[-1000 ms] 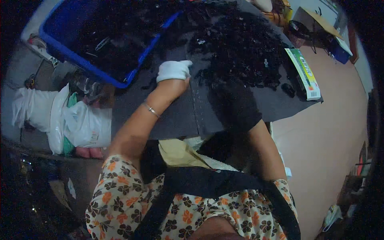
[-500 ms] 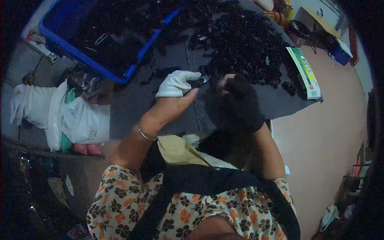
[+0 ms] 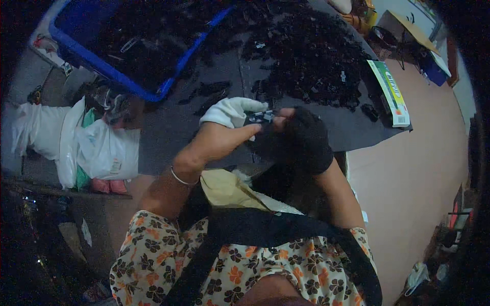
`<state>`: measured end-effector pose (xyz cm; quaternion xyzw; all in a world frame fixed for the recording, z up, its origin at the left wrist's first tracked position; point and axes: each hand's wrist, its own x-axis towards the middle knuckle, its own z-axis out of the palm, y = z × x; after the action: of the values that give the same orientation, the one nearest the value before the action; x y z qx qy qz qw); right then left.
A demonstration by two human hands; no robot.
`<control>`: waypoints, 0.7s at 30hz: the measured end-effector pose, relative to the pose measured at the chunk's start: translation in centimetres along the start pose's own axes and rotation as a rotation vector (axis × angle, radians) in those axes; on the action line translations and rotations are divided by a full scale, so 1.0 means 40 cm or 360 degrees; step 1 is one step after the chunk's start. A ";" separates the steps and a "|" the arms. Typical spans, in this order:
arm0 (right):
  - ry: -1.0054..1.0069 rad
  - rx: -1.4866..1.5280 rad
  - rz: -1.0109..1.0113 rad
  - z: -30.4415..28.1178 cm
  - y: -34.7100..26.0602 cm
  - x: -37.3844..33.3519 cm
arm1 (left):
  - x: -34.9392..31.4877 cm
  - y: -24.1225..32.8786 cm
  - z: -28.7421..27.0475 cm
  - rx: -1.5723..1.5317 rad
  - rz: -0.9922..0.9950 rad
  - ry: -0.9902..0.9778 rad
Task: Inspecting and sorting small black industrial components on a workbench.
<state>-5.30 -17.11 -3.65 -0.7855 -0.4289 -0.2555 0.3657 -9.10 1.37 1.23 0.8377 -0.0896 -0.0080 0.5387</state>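
Observation:
In front of my body, my left hand [image 3: 232, 120], in a white glove that leaves the thumb bare, pinches a small black part with shiny metal on it [image 3: 263, 117]. My right hand [image 3: 305, 133] wears a black fingerless glove. Its bare fingertips are closed against the right end of that same part; the finer shape is too dark to make out. Just beyond the hands, several dark small pieces [image 3: 212, 91] lie on the grey cloth-covered table [image 3: 357, 133]. A large pile of similar black pieces [image 3: 321, 61] spreads over its far right.
A blue bin [image 3: 162, 93] with dark pieces in it stands at the far left. A green and white box [image 3: 389, 94] lies along the right table edge. White plastic bags [image 3: 104, 148] sit on the left. A tan paper piece [image 3: 224, 189] is near my lap.
My right fingers have come in from the right and now meet the part. My left hand has shifted slightly right and nearer, and the part's shiny metal shows more.

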 end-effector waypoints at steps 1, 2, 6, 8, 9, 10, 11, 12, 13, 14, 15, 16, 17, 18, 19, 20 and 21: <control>0.0111 -0.0004 -0.0100 0.002 0.008 -0.003 | -0.002 -0.004 -0.003 -0.0236 -0.0019 -0.0049; 0.0223 -0.0010 -0.0199 0.003 0.012 -0.004 | -0.005 -0.005 -0.006 -0.0235 -0.0017 -0.0047; 0.0053 0.0018 -0.0047 -0.014 -0.014 0.002 | -0.019 0.012 -0.013 -0.0368 -0.0022 -0.0126; 0.0080 -0.0097 -0.0146 -0.019 -0.017 0.006 | -0.019 0.018 -0.009 -0.0400 -0.0106 -0.0164; 0.0082 -0.0097 -0.0148 -0.014 -0.012 0.001 | -0.019 0.017 -0.007 -0.0412 -0.0147 -0.0140; 0.0071 -0.0045 -0.0133 -0.002 0.000 -0.009 | -0.019 0.015 -0.004 -0.0425 -0.0188 -0.0118; 0.0060 0.0007 -0.0117 0.004 0.006 -0.014 | -0.020 0.011 -0.001 -0.0423 -0.0185 -0.0117; 0.0059 0.0008 -0.0119 0.001 -0.001 -0.009 | -0.022 0.001 0.003 -0.0497 -0.0097 -0.0048; 0.0014 -0.0087 0.0004 -0.006 -0.017 -0.002 | -0.023 -0.009 0.007 -0.0570 -0.0009 0.0022; -0.0031 -0.0181 0.0127 -0.007 -0.026 0.004 | -0.025 -0.019 0.009 -0.0570 -0.0009 0.0026; -0.0030 -0.0187 0.0130 -0.001 -0.025 0.004 | -0.025 -0.024 0.014 -0.0605 0.0007 0.0058; 0.0067 0.0078 0.0406 0.011 -0.021 0.001 | -0.027 -0.028 0.020 -0.0640 0.0022 0.0092; 0.0164 0.0345 0.0680 0.022 -0.016 -0.002 | -0.029 -0.029 0.029 -0.0641 0.0024 0.0087; 0.0165 0.0346 0.0679 0.031 -0.014 -0.004 | -0.035 -0.028 0.040 -0.0472 0.0115 0.0167; 0.0106 0.0706 0.0890 0.040 -0.012 -0.005 | -0.041 -0.029 0.049 -0.0301 0.0204 0.0247; 0.0043 0.1069 0.1096 0.045 -0.012 -0.003 | -0.048 -0.038 0.055 -0.0142 0.0292 0.0291; 0.0044 0.1065 0.1098 0.042 -0.017 -0.002 | -0.045 -0.020 0.056 -0.0145 0.0293 0.0289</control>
<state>-5.78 -15.57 -4.49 -0.7176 -0.1970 0.0226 0.6676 -11.01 -0.06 -0.57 0.7978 -0.1166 0.1131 0.5806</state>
